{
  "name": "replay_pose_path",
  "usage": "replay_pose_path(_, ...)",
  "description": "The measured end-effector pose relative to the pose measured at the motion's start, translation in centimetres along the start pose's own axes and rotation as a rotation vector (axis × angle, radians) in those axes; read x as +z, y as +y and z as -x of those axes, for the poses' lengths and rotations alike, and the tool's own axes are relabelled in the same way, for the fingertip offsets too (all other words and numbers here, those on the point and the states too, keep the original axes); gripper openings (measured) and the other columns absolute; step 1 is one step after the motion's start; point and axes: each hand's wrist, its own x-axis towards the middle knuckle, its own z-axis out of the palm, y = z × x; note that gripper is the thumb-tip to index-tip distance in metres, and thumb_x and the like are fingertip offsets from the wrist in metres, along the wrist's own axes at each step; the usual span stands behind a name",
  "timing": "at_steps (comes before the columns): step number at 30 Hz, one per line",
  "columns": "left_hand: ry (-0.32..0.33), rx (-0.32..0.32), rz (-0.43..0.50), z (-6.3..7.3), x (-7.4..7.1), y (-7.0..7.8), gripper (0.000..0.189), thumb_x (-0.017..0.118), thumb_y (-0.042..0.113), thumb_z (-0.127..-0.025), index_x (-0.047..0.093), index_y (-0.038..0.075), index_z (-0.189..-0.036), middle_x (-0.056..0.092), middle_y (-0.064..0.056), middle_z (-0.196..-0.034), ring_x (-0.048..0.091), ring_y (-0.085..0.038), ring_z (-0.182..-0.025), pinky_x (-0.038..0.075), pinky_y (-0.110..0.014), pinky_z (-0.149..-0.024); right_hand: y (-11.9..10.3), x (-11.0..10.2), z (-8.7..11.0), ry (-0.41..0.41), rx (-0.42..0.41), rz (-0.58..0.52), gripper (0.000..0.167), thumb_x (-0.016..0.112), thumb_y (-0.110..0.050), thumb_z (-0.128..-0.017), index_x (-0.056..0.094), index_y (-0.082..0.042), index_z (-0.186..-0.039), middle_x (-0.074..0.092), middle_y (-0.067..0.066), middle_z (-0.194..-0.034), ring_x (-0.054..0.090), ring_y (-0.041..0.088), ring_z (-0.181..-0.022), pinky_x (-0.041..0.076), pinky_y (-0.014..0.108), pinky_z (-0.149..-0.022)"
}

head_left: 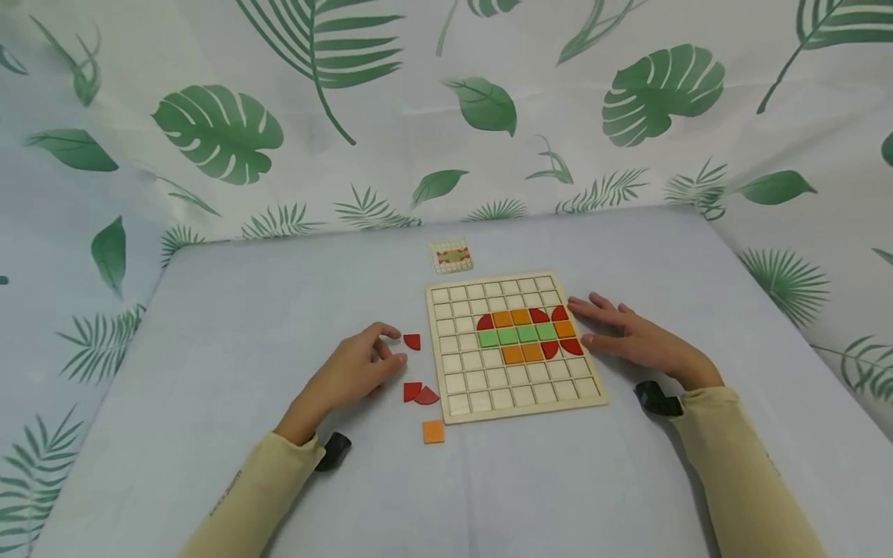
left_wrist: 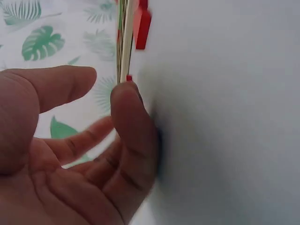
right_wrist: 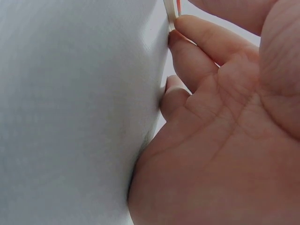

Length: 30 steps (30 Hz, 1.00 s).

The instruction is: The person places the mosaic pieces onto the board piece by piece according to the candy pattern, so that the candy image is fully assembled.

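Observation:
My left hand hovers low over the table left of the board, fingers loosely bent and thumb apart from the index finger, with nothing between them. Its index fingertip is close to a red quarter-circle tile. The wooden grid board holds a row of green square tiles, with orange square tiles and red quarter-circle tiles around it. At the board's right edge rests my right hand, its fingers extended and fingertips right at the rim.
Two more red quarter-circle tiles lie by the board's left edge, nearer me. Below them is a loose orange square tile. A small pattern card lies behind the board. Leaf-printed cloth stands behind the table.

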Motion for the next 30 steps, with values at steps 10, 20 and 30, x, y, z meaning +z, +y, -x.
replay_pose_path(10, -0.014, -0.088, -0.270, -3.1, 0.6, 1.6, 0.048, 0.075, 0.035, -0.101, 0.054, 0.004, -0.130, 0.059, -0.010, -0.085, 0.058, -0.023, -0.059, 0.046, -0.035, -0.060, 0.1, 0.1, -0.1, 0.004, 0.006, -0.001, 0.076, 0.070, -0.038, -0.104, 0.035, -0.018, -0.169, 0.007, 0.025, -0.176, -0.009, 0.049, -0.160, -0.003, 0.075, -0.120)
replay_pose_path(20, 0.006, -0.080, -0.316, -3.3, 0.8, 1.9, 0.041, 0.075, 0.030, -0.101, 0.055, 0.004, -0.125, 0.059, -0.009, -0.084, 0.057, -0.023, -0.066, 0.045, -0.035, -0.061, 0.1, 0.1, -0.1, -0.003, 0.028, 0.006, 0.077, 0.070, -0.040, -0.104, 0.034, -0.019, -0.169, 0.005, 0.026, -0.176, -0.011, 0.055, -0.158, 0.000, 0.080, -0.117)
replay_pose_path(30, 0.025, 0.007, -0.353, -3.4, 0.8, 1.7, 0.025, 0.074, 0.026, -0.103, 0.062, 0.004, -0.108, 0.058, -0.005, -0.077, 0.055, -0.021, -0.070, 0.045, -0.033, -0.063, 0.1, 0.1, -0.1, -0.002, 0.042, 0.019, 0.078, 0.069, -0.041, -0.104, 0.032, -0.021, -0.170, 0.004, 0.026, -0.176, -0.013, 0.059, -0.156, 0.003, 0.084, -0.114)
